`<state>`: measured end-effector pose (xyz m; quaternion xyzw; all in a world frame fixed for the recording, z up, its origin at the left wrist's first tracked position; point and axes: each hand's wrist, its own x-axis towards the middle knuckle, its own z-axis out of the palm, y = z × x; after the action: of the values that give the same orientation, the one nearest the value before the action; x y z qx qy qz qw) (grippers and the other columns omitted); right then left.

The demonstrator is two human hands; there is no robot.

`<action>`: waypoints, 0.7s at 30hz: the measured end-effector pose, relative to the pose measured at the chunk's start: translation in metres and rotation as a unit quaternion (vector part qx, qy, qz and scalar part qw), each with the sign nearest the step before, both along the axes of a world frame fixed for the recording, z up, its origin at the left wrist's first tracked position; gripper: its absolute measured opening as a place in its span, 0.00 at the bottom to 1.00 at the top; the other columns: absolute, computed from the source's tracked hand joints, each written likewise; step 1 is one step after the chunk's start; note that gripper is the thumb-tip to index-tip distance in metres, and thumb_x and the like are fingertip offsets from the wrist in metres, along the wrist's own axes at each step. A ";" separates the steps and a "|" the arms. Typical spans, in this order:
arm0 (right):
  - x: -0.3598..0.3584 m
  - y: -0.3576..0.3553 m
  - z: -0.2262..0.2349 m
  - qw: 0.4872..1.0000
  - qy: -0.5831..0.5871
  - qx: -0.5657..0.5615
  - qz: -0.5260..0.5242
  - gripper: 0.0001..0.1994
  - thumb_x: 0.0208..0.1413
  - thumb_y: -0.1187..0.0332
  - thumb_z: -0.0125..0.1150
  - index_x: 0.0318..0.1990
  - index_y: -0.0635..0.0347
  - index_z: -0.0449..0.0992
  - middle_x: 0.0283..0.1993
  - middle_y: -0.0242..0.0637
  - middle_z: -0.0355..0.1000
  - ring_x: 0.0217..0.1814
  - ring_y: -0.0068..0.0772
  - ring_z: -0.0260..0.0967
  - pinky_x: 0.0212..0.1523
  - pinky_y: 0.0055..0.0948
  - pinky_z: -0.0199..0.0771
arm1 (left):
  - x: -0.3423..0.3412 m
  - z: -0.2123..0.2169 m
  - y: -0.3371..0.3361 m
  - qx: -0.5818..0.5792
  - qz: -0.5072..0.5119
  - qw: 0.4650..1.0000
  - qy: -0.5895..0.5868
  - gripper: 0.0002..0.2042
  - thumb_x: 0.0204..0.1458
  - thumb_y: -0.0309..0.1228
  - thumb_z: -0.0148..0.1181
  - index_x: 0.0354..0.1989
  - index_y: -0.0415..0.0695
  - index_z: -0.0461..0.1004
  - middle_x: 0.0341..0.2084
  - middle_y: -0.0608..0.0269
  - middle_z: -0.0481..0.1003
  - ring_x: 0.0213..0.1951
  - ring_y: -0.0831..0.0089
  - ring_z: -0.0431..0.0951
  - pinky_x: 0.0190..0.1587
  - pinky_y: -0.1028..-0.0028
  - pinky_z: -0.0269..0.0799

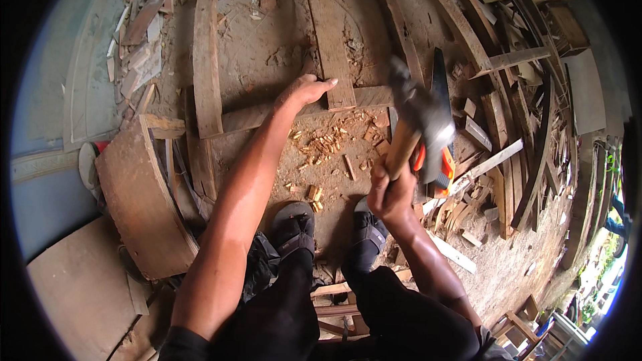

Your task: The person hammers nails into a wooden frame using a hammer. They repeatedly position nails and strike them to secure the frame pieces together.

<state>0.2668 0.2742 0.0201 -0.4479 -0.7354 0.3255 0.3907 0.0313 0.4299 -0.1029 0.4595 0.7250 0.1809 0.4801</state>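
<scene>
A wooden-handled hammer point(418, 120) is raised, blurred, above the weathered wooden frame point(334, 93) on the ground.

Dirt floor point(267, 60): wooden frame point(331, 33), wood chips point(328, 140), offcuts point(468, 220).

— What is the person wearing?
— Dark trousers point(374, 314) and black strapped sandals point(297, 227), grey with dust.
— Any sleeves?
— Both forearms are bare; a dark sleeve edge point(180, 347) shows on the left arm. No gloves on the left hand point(304, 90) or right hand point(391, 194).
</scene>
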 end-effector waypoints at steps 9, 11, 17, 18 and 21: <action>-0.009 -0.006 0.000 0.989 -0.052 -0.113 -0.077 0.11 0.69 0.67 0.53 0.37 0.66 0.67 0.19 0.48 0.68 0.20 0.46 0.70 0.20 0.40 0.65 | -0.015 -0.004 0.003 -0.031 -0.027 0.998 0.053 0.39 0.54 0.64 0.59 0.55 0.34 0.77 0.53 0.43 0.78 0.56 0.53 0.77 0.57 0.55 0.71; -0.009 -0.009 -0.003 0.999 0.010 -0.010 -0.041 0.11 0.70 0.65 0.50 0.39 0.65 0.69 0.19 0.36 0.66 0.20 0.24 0.64 0.21 0.30 0.63 | -0.019 -0.006 0.005 -0.040 -0.048 0.998 0.032 0.40 0.54 0.64 0.59 0.57 0.34 0.76 0.54 0.43 0.77 0.58 0.52 0.76 0.57 0.55 0.71; 0.008 -0.004 -0.055 0.976 -0.158 -0.143 -0.044 0.08 0.67 0.71 0.55 0.40 0.67 0.65 0.18 0.55 0.68 0.18 0.62 0.70 0.17 0.47 0.63 | -0.014 0.008 0.011 -0.045 -0.092 0.994 -0.032 0.40 0.54 0.63 0.61 0.53 0.30 0.77 0.52 0.39 0.77 0.58 0.52 0.75 0.58 0.56 0.69; -0.005 0.000 -0.038 0.977 -0.128 -0.158 -0.057 0.10 0.68 0.68 0.54 0.40 0.68 0.67 0.18 0.50 0.67 0.18 0.47 0.68 0.18 0.43 0.63 | -0.026 0.004 0.010 -0.050 -0.084 0.995 -0.026 0.40 0.54 0.62 0.62 0.52 0.29 0.78 0.52 0.39 0.77 0.58 0.52 0.75 0.58 0.56 0.69; -0.014 -0.008 0.003 0.990 -0.025 -0.115 -0.083 0.14 0.71 0.61 0.51 0.40 0.66 0.70 0.18 0.31 0.62 0.18 0.21 0.60 0.20 0.29 0.62 | -0.017 0.009 -0.001 -0.033 -0.025 0.998 -0.040 0.39 0.53 0.61 0.63 0.52 0.29 0.77 0.52 0.38 0.77 0.59 0.52 0.74 0.58 0.56 0.68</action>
<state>0.2532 0.2664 0.0228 -0.5576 -0.6628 0.3630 0.3435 0.0142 0.4289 -0.0936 0.4534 0.6990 0.1631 0.5284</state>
